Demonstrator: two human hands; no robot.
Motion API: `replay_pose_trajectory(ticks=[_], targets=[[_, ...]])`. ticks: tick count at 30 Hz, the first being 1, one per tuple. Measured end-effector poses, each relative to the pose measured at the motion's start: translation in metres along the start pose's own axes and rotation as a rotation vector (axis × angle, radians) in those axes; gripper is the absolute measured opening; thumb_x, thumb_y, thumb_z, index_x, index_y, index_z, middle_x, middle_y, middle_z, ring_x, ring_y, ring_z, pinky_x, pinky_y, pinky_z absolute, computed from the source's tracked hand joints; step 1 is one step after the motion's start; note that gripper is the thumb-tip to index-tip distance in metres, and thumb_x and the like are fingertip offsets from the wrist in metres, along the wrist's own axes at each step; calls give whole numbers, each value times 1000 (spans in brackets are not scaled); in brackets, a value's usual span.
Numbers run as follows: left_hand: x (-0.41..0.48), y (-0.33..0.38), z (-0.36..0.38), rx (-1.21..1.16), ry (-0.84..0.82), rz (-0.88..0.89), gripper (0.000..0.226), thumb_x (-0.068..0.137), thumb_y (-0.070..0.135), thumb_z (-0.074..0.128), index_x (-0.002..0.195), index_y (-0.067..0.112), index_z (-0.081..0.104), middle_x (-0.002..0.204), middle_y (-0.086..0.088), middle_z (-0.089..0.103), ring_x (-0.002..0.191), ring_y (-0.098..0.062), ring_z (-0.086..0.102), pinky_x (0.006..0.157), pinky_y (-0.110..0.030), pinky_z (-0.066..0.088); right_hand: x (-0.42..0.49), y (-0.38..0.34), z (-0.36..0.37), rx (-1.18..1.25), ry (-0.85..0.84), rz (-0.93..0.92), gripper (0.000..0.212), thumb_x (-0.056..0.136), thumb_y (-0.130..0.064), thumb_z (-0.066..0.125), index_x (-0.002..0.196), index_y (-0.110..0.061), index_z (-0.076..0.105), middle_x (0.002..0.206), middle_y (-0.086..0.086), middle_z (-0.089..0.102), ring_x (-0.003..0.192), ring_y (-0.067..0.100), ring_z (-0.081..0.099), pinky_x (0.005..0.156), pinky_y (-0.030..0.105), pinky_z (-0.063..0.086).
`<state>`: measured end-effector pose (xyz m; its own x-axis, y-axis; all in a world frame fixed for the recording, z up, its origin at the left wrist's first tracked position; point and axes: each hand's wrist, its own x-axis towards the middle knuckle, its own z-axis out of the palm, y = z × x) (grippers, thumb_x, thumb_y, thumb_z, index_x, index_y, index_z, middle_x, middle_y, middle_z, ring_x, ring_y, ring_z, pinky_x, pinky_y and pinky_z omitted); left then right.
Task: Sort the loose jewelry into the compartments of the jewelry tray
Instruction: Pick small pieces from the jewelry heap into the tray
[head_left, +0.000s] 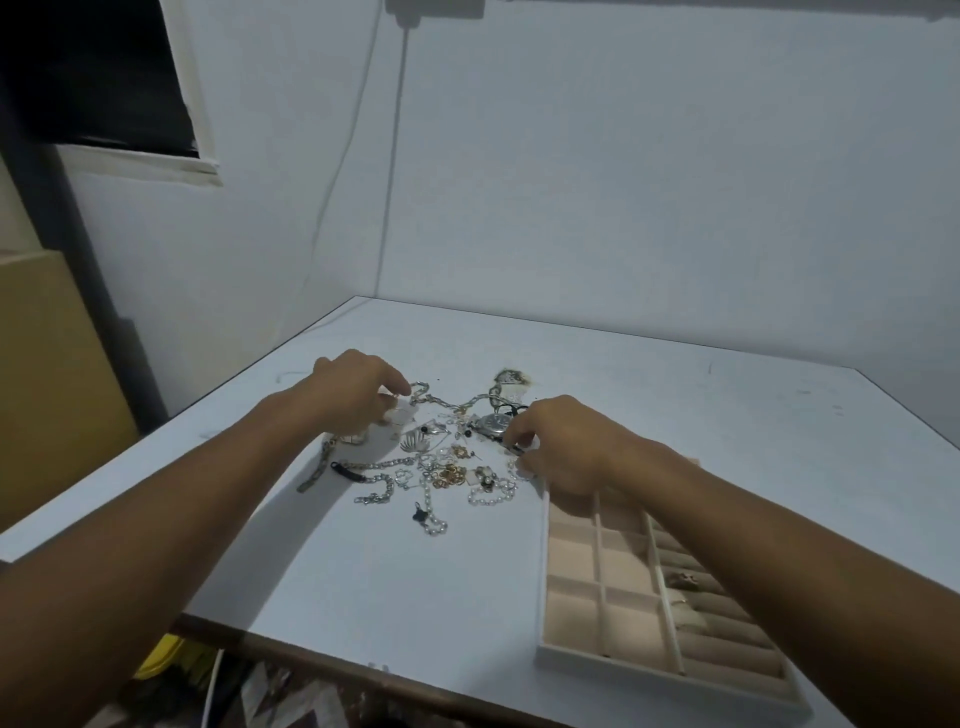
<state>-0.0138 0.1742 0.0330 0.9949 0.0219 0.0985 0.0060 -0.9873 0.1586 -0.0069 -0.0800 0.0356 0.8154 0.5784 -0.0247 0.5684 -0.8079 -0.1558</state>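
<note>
A tangle of loose jewelry (441, 467) lies in the middle of the white table: silver chains, pearl strands, gold rings, a shell pendant and a wristwatch (492, 423). My left hand (353, 397) reaches into the left side of the pile, fingers curled down around a chain piece. My right hand (563, 441) is at the right side, fingertips pinching a small dark item just beside the watch. The beige jewelry tray (597, 571) sits at the front right, partly under my right forearm. Two small pieces lie in its ring rolls.
The table (363, 597) meets the wall at the back, and its front edge is close to me. Cables hang down the wall at the back left. A cardboard box (47, 374) stands left of the table, with clutter on the floor below.
</note>
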Motion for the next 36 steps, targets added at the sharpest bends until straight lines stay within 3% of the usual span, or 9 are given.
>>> replay_pose_trajectory(ticks=[6,11,15,20,24,28,32,36], targets=[[9,-7,11,113,-59,58,28,93,37,58,120,37,63,128,0,57,121,-22,45,85,-32,28,6,-1,3,-7,-44,-2,23,84,-23,68,106,-22,70,106,-3,68,101,19,59,85,32,50],[13,-11,19,138,-6,129,19,93,34,57,105,31,71,107,9,66,113,-16,48,82,-33,27,8,-1,5,18,-40,-8,11,83,-19,67,93,-23,67,82,-7,66,90,15,58,80,33,50],[13,-8,20,239,18,182,25,96,37,49,99,29,73,95,5,67,105,-15,49,88,-37,33,6,-4,5,38,-22,-14,14,81,-14,66,81,-23,56,87,-4,66,87,18,57,78,35,50],[13,-6,26,420,68,242,39,95,37,38,77,20,68,72,3,61,93,-14,47,87,-37,34,6,-2,5,60,-13,-17,16,80,-8,62,80,-21,53,66,-10,58,82,19,57,79,38,51],[12,1,27,574,110,245,37,95,31,38,66,17,57,64,6,51,88,-17,48,81,-36,32,6,-2,8,81,55,-34,12,84,-11,62,90,-20,66,87,-3,65,86,18,59,75,32,49],[7,9,30,654,134,269,31,86,10,40,56,18,33,59,2,38,81,-22,50,71,-35,21,4,-2,5,165,136,-37,15,84,-12,63,93,-19,73,83,-6,60,81,15,58,70,27,48],[11,5,31,620,159,232,30,87,11,40,58,19,36,61,2,44,78,-21,49,73,-35,23,-5,1,-12,293,208,-4,14,84,-12,69,93,-20,76,77,-11,63,72,5,57,60,7,38],[14,0,26,567,233,188,29,86,6,44,61,20,40,62,1,50,72,-21,48,71,-33,24,-21,9,-28,433,263,44,12,82,-14,73,91,-21,77,71,-18,64,68,-2,58,61,6,41]])
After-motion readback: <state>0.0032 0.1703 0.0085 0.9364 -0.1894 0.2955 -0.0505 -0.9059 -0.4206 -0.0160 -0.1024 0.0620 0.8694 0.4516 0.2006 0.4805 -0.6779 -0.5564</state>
